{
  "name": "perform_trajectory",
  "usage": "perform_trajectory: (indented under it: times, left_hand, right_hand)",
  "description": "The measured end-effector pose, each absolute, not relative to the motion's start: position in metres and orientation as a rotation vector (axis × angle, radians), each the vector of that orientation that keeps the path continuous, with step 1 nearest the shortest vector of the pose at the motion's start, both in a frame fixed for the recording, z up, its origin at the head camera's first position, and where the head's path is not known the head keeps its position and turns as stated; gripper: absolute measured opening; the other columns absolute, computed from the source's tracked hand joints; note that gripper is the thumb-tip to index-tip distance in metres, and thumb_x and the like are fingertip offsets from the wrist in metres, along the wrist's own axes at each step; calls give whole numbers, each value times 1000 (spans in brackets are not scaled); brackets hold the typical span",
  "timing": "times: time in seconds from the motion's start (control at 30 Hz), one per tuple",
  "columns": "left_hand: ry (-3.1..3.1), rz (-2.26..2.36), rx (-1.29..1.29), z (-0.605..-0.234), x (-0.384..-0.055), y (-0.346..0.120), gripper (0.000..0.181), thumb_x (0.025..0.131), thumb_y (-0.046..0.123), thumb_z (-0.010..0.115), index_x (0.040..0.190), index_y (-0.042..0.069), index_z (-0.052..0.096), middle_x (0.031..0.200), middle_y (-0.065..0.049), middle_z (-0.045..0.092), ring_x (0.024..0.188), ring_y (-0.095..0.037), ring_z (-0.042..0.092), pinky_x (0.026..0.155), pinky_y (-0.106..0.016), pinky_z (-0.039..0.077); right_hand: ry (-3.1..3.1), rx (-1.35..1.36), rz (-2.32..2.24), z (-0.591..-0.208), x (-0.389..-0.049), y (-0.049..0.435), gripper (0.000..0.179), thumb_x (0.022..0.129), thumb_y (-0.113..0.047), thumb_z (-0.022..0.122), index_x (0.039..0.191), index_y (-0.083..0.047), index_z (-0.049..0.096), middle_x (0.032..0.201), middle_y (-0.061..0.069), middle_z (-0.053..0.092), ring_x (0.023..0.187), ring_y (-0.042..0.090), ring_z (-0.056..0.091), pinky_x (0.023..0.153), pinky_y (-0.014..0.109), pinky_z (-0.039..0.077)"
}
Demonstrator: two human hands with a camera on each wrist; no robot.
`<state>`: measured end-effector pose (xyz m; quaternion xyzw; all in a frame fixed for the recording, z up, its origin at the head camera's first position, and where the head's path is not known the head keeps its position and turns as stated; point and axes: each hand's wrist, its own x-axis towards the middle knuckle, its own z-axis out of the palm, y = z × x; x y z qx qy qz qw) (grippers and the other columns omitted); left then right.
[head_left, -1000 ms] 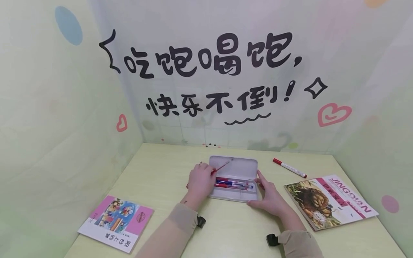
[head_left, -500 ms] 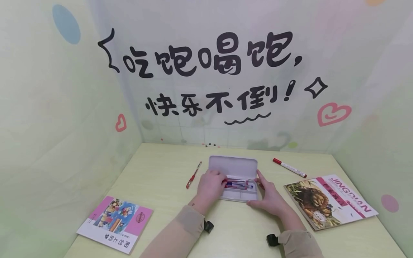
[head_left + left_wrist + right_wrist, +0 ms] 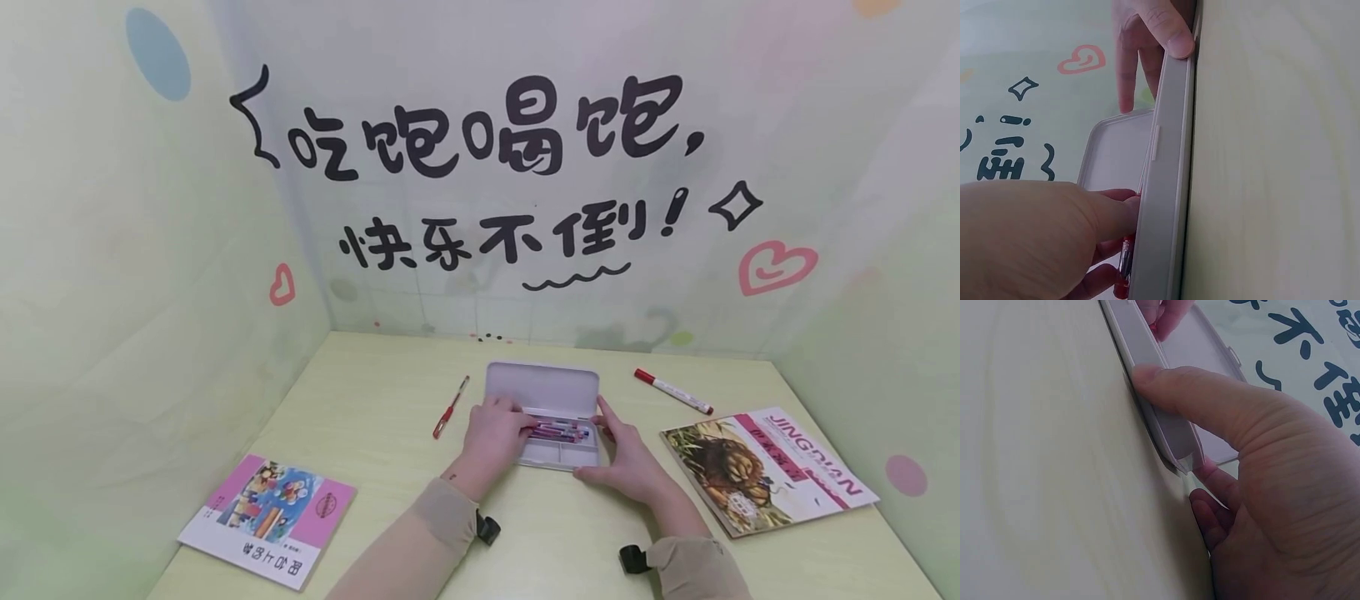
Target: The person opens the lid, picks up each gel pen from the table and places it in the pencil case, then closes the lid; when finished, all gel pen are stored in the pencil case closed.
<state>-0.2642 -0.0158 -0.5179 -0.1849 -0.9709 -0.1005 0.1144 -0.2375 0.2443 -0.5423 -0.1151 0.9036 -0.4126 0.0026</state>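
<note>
An open pale pencil case point(image 3: 542, 388) lies mid-table with its lid tipped back. Several red and blue pens point(image 3: 561, 431) rest in its long rear compartment. Over the case's left part, my left hand point(image 3: 491, 437) reaches in, its thumb and fingers pinching a red pen point(image 3: 1125, 257) in the left wrist view; the palm covers that end of the case. My right hand point(image 3: 630, 458) grips the right end, thumb point(image 3: 1175, 387) on the front wall and other fingers behind. A red pen point(image 3: 451, 408) lies on the table left of the case.
A red-capped white marker point(image 3: 673, 392) lies behind and right of the case. A lion-cover book point(image 3: 765, 471) sits at the right, a pink and white book point(image 3: 270, 521) at the left. Printed fabric walls point(image 3: 510, 317) enclose the table point(image 3: 525, 542).
A second ago my left hand held a red pen slanting up before the lid. It has moved right and in over the pens. My right hand keeps its grip on the case.
</note>
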Motion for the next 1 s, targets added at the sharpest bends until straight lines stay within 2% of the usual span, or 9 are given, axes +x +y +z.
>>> perform_trajectory:
  times: [0.23,0.37,0.47,0.77,1.0]
  left_hand:
    - [-2789,-433,-528,-516,-266,-26,24,103,38,77,124,29,83,117,4,76,109,-20,65,92,-41,55]
    - [-2738,-530,-432,-513,-272,-42,24,103,37,76,121,23,83,118,0,79,108,-25,71,96,-45,59]
    - [-2741,-578,-346,-513,-279,-56,27,103,37,74,125,22,80,118,-2,80,110,-28,72,97,-47,61]
    - [-2846,-722,-43,-521,-294,-100,60,96,47,81,147,18,66,122,-6,76,111,-31,68,100,-58,55]
    - [-2945,-691,57,-527,-297,-125,74,90,52,86,152,19,62,135,-10,74,117,-36,69,100,-61,55]
  right_hand:
    - [2829,-359,-1292,-543,-238,243,139,77,-36,101,176,-3,10,162,23,55,152,55,47,131,72,28]
    - [2824,-361,-1279,-542,-237,242,140,76,-36,101,176,-4,9,162,22,55,153,54,46,131,73,27]
    - [2823,-357,-1276,-541,-236,243,140,76,-36,101,176,-3,9,162,22,55,153,54,46,131,73,26]
    - [2827,-342,-1283,-543,-236,244,140,75,-36,101,176,-3,10,161,23,55,152,54,46,131,73,26]
    - [2836,-342,-1266,-543,-235,245,140,75,-38,101,177,-5,10,162,20,55,153,52,46,131,74,26]
